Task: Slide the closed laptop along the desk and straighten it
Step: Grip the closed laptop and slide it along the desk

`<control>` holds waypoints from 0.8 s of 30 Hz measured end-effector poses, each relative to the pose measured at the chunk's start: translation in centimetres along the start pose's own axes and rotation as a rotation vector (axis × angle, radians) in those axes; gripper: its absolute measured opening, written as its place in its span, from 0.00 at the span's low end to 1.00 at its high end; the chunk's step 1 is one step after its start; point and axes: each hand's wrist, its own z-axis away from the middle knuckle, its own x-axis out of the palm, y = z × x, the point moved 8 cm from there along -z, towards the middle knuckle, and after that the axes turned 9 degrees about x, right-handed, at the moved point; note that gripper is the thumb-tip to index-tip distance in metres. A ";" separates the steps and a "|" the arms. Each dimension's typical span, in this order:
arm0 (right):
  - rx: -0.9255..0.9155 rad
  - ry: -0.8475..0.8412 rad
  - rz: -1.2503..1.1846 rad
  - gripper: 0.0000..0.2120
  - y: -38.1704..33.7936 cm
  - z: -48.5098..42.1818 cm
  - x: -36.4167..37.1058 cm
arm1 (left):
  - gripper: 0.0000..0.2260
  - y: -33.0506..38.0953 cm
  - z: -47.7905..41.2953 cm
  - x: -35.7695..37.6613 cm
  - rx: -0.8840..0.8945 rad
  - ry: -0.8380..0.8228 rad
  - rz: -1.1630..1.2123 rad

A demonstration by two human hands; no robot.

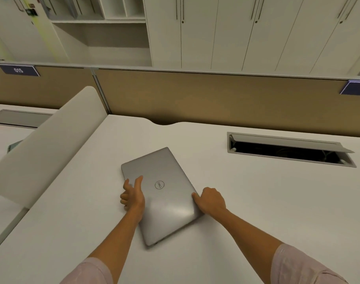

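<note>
A closed silver laptop with a round logo lies flat on the white desk, turned at an angle so its long sides run from upper left to lower right. My left hand grips its left long edge, thumb on the lid and fingers curled around the side. My right hand holds the right long edge near the corner, thumb resting on the lid and fingers over the side.
An open cable hatch is cut into the desk at the right rear. A white curved divider borders the desk on the left. A tan partition runs along the back, with white cabinets behind it.
</note>
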 end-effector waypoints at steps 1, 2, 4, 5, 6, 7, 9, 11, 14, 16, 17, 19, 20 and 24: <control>0.005 0.006 0.017 0.21 0.4 0.6 -0.1 | 0.31 0.0 0.3 0.2 0.010 -0.020 -0.019; 0.014 0.001 0.026 0.22 0.8 1.1 0.0 | 0.32 0.0 0.7 0.3 0.021 -0.038 -0.036; 0.039 -0.048 0.017 0.22 1.7 1.9 0.5 | 0.33 0.1 1.3 0.5 0.047 -0.074 -0.062; 0.056 -0.083 0.005 0.21 2.1 2.3 0.8 | 0.34 0.1 1.6 0.7 0.059 -0.093 -0.068; 0.073 -0.115 -0.010 0.20 2.4 2.7 0.9 | 0.35 0.1 1.9 0.8 0.066 -0.112 -0.072; 0.091 -0.144 -0.029 0.20 2.7 2.9 1.0 | 0.36 0.1 2.1 0.9 0.072 -0.129 -0.082; 0.117 -0.183 -0.066 0.19 2.9 3.3 0.9 | 0.36 0.1 2.5 1.0 0.086 -0.153 -0.134; 0.118 -0.205 -0.081 0.17 2.9 3.5 0.6 | 0.38 0.0 2.9 1.1 0.099 -0.177 -0.232; 0.071 -0.166 -0.145 0.14 2.4 3.2 -0.1 | 0.42 0.1 3.8 1.2 0.108 -0.203 -0.381; 0.023 -0.105 -0.256 0.13 1.6 2.9 -0.7 | 0.44 -0.3 4.3 0.8 0.042 -0.171 -0.448; 0.001 -0.100 -0.317 0.15 1.1 2.9 -0.8 | 0.46 -0.6 4.7 0.7 -0.008 -0.156 -0.466; -0.030 -0.143 -0.429 0.21 -0.3 3.1 -0.6 | 0.49 -1.0 5.2 1.0 -0.067 -0.156 -0.460; -0.018 -0.164 -0.483 0.23 -0.8 3.2 -0.4 | 0.51 -0.9 5.3 1.2 -0.073 -0.159 -0.446; 0.119 -0.176 -0.605 0.25 -1.1 2.7 0.1 | 0.51 0.2 4.1 0.9 -0.103 -0.125 -0.357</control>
